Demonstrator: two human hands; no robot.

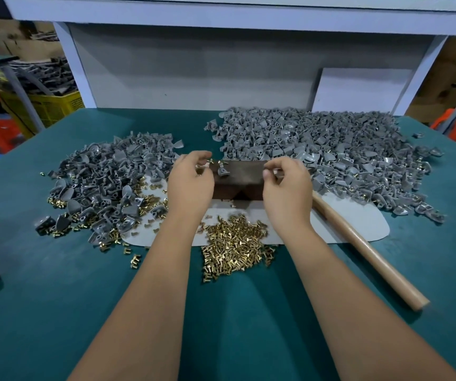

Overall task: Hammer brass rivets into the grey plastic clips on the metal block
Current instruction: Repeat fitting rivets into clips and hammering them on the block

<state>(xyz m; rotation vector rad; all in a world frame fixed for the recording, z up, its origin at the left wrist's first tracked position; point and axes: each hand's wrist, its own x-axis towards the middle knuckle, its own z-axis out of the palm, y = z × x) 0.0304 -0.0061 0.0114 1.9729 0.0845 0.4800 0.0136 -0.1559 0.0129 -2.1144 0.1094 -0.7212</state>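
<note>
- Brass rivets (235, 243) lie heaped nearest, on the green table (56, 312).
- Hammer handle (364, 248) lies at right.
- Left hand (191, 182) and right hand (287, 185) curl at the metal block (243, 174); what they pinch I cannot tell.
- One grey clip (222, 170) stands on the block; clip piles (317, 144) lie beyond.

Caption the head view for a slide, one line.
Both hands work above the metal block bearing one grey clip; hammer lies idle.
</note>
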